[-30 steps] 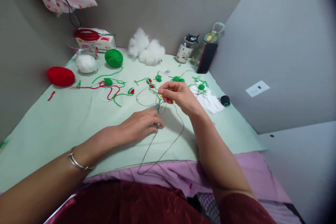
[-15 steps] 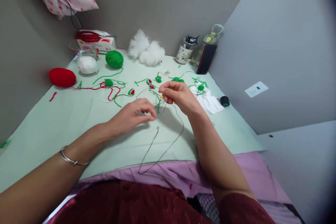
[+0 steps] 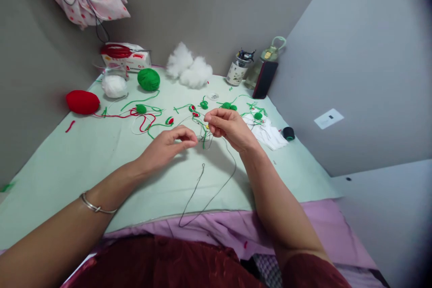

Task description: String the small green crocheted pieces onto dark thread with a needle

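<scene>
My right hand (image 3: 225, 128) is raised a little above the pale green cloth (image 3: 84, 162), fingers pinched on a thin dark cord (image 3: 216, 192) and a strand of green yarn (image 3: 203, 131). The cord runs down in a long loop toward the front edge. My left hand (image 3: 172, 144) hovers just left of it, thumb and fingers pinched together near the cord's upper part; what they hold is too small to name. Small green and red crocheted pieces (image 3: 168, 120) lie just beyond both hands.
Balls of red (image 3: 82, 101), white (image 3: 114, 86) and green yarn (image 3: 148, 79) sit at the back left by a box (image 3: 126, 59). White stuffing (image 3: 189, 69), a jar (image 3: 238, 69), a bottle, a dark phone (image 3: 265, 80) and a black spool (image 3: 288, 133) stand back right. Grey walls close both sides.
My left hand has lifted off the cloth, where it pressed the cord's end, and moved up toward my right hand, fingers now pinched. The cord's end lies loose on the cloth.
</scene>
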Demonstrator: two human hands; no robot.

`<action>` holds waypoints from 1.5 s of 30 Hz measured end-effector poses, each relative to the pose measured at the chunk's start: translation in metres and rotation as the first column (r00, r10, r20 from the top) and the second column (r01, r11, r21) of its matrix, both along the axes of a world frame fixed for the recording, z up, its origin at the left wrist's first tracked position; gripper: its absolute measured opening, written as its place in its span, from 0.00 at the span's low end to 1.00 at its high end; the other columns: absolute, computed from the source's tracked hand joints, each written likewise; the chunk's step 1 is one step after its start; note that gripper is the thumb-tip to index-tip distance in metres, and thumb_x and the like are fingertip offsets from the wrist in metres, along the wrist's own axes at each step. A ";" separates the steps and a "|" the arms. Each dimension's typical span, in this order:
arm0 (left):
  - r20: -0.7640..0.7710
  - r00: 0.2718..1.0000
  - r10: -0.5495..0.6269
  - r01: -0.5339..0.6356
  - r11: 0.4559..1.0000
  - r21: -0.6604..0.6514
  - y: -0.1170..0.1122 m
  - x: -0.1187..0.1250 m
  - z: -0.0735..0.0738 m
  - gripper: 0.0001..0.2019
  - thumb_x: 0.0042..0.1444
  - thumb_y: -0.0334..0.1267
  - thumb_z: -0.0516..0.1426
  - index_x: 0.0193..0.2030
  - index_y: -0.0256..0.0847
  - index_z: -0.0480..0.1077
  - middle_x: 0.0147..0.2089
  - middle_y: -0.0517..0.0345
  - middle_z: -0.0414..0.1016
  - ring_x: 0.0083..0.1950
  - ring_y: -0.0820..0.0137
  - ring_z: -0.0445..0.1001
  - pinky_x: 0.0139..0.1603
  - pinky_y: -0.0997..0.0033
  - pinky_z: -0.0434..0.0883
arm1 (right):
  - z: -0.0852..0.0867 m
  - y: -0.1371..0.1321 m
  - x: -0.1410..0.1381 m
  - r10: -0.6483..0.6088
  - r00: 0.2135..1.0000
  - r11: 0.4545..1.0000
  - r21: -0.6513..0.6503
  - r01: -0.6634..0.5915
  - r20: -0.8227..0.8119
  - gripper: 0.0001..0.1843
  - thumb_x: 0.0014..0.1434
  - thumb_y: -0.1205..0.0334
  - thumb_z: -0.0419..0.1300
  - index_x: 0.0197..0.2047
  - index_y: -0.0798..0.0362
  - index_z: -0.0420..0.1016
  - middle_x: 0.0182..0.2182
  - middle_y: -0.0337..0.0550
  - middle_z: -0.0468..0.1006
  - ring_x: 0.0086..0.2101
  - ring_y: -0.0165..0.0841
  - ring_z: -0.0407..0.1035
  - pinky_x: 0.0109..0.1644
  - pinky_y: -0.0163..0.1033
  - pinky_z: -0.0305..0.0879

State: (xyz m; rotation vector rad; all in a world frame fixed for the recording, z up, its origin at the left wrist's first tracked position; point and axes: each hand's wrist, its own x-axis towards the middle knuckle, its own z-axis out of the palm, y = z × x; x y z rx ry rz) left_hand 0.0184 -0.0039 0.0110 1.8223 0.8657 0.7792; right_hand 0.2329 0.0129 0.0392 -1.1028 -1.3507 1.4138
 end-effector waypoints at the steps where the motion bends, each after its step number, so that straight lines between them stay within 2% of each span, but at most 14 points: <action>1: 0.007 1.000 0.015 -0.015 1.000 0.011 0.001 -0.003 0.002 0.07 0.64 0.41 0.58 0.37 0.43 0.74 0.43 0.57 0.75 0.46 0.65 0.72 0.51 0.62 0.68 | 0.000 0.000 0.000 -0.006 1.000 1.000 -0.010 0.006 -0.010 0.14 0.51 0.53 0.72 0.31 0.55 0.77 0.20 0.34 0.72 0.21 0.22 0.60 0.25 0.30 0.55; 4: -0.096 0.991 -0.089 0.104 0.982 0.159 0.000 -0.002 -0.005 0.05 0.63 0.39 0.60 0.38 0.45 0.78 0.45 0.56 0.76 0.50 0.63 0.70 0.56 0.60 0.66 | -0.001 0.002 -0.001 -0.034 0.999 0.999 -0.025 0.034 -0.028 0.15 0.50 0.53 0.73 0.31 0.55 0.77 0.20 0.34 0.72 0.21 0.22 0.60 0.24 0.30 0.54; 7: -0.256 0.941 -0.223 0.295 0.909 0.294 -0.002 0.010 -0.022 0.06 0.63 0.35 0.59 0.38 0.45 0.79 0.43 0.55 0.76 0.49 0.62 0.69 0.53 0.60 0.66 | -0.003 0.003 -0.002 -0.048 0.999 0.998 -0.030 0.047 -0.024 0.15 0.49 0.53 0.73 0.31 0.55 0.77 0.20 0.33 0.71 0.20 0.21 0.58 0.24 0.30 0.54; 10: -0.307 0.910 -0.279 0.381 0.855 0.353 -0.004 0.022 -0.036 0.08 0.66 0.33 0.56 0.37 0.43 0.77 0.40 0.54 0.75 0.46 0.62 0.67 0.50 0.61 0.66 | -0.003 0.003 -0.002 -0.051 0.999 0.998 -0.035 0.050 -0.016 0.16 0.49 0.53 0.73 0.31 0.55 0.76 0.20 0.33 0.71 0.20 0.21 0.58 0.24 0.30 0.55; 13: -0.260 0.944 -0.206 0.284 0.906 0.313 -0.004 0.024 -0.034 0.09 0.66 0.35 0.55 0.36 0.42 0.75 0.40 0.54 0.74 0.47 0.62 0.67 0.51 0.61 0.66 | -0.003 0.002 -0.002 -0.048 0.999 0.998 -0.031 0.047 -0.020 0.16 0.49 0.52 0.73 0.31 0.55 0.76 0.20 0.33 0.72 0.20 0.21 0.58 0.24 0.30 0.54; 16: -0.124 0.991 -0.047 0.069 0.982 0.176 -0.001 0.014 -0.019 0.07 0.65 0.39 0.56 0.37 0.43 0.74 0.42 0.56 0.75 0.48 0.63 0.70 0.54 0.61 0.66 | -0.003 0.002 -0.002 -0.046 0.998 0.998 -0.035 0.044 -0.046 0.16 0.50 0.52 0.73 0.32 0.55 0.77 0.20 0.33 0.72 0.20 0.21 0.59 0.24 0.30 0.54; 19: 0.008 0.997 0.073 -0.073 0.996 0.060 0.001 0.003 -0.007 0.08 0.64 0.42 0.57 0.38 0.43 0.73 0.43 0.56 0.75 0.47 0.64 0.72 0.54 0.60 0.67 | -0.003 0.002 -0.004 -0.063 0.995 0.997 -0.057 0.058 -0.076 0.17 0.48 0.52 0.74 0.32 0.55 0.77 0.20 0.33 0.72 0.20 0.21 0.58 0.23 0.30 0.53; 22: -0.054 0.996 -0.065 0.072 0.988 0.135 0.000 0.003 -0.010 0.06 0.63 0.40 0.59 0.38 0.44 0.76 0.44 0.55 0.75 0.51 0.62 0.70 0.57 0.58 0.66 | -0.003 0.002 -0.006 -0.081 0.993 0.994 -0.077 0.074 -0.085 0.18 0.46 0.52 0.75 0.31 0.55 0.76 0.19 0.33 0.71 0.19 0.21 0.58 0.23 0.30 0.51; 25: -0.238 0.937 -0.256 0.314 0.916 0.249 -0.002 0.012 -0.024 0.05 0.62 0.34 0.60 0.38 0.45 0.78 0.43 0.55 0.76 0.50 0.61 0.69 0.56 0.58 0.64 | -0.003 0.003 -0.007 -0.090 0.993 0.993 -0.081 0.083 -0.081 0.18 0.45 0.52 0.75 0.30 0.55 0.76 0.19 0.33 0.71 0.19 0.21 0.57 0.23 0.30 0.51; 28: -0.304 0.906 -0.295 0.382 0.879 0.286 -0.003 0.020 -0.034 0.07 0.63 0.31 0.58 0.34 0.43 0.76 0.40 0.55 0.75 0.47 0.62 0.68 0.54 0.58 0.64 | -0.004 0.003 -0.007 -0.084 0.993 0.994 -0.069 0.079 -0.081 0.18 0.46 0.52 0.75 0.31 0.56 0.76 0.19 0.33 0.71 0.19 0.20 0.57 0.23 0.30 0.50; 33: -0.106 0.986 -0.125 0.134 0.987 0.091 -0.003 0.014 -0.020 0.07 0.65 0.39 0.55 0.37 0.42 0.72 0.44 0.55 0.74 0.50 0.61 0.69 0.56 0.58 0.65 | -0.007 0.004 -0.006 -0.063 0.993 0.996 -0.068 0.056 -0.098 0.17 0.49 0.53 0.74 0.32 0.56 0.77 0.20 0.34 0.72 0.19 0.20 0.58 0.23 0.30 0.50; 37: 0.116 0.992 0.049 -0.034 0.991 -0.126 0.001 0.003 -0.007 0.09 0.64 0.45 0.56 0.40 0.42 0.70 0.43 0.56 0.75 0.46 0.64 0.71 0.49 0.63 0.67 | -0.009 0.005 -0.007 -0.040 0.989 0.997 -0.065 0.031 -0.140 0.16 0.49 0.53 0.74 0.30 0.56 0.77 0.23 0.33 0.72 0.19 0.20 0.57 0.23 0.30 0.49; 42: 0.221 0.927 0.302 -0.294 0.953 -0.070 0.008 -0.003 -0.008 0.06 0.62 0.41 0.58 0.39 0.42 0.69 0.39 0.59 0.72 0.43 0.67 0.71 0.48 0.66 0.65 | -0.009 0.000 -0.014 0.002 0.970 0.987 -0.158 -0.041 -0.242 0.16 0.49 0.54 0.75 0.32 0.56 0.77 0.33 0.39 0.81 0.19 0.17 0.52 0.22 0.29 0.48; 45: 0.273 0.893 0.357 -0.360 0.932 -0.039 0.009 -0.004 -0.008 0.05 0.61 0.40 0.59 0.38 0.42 0.69 0.38 0.60 0.71 0.43 0.68 0.71 0.49 0.67 0.65 | -0.011 -0.006 -0.022 0.067 0.965 0.969 -0.214 -0.123 -0.252 0.17 0.50 0.53 0.74 0.34 0.55 0.76 0.40 0.44 0.84 0.19 0.18 0.53 0.22 0.29 0.52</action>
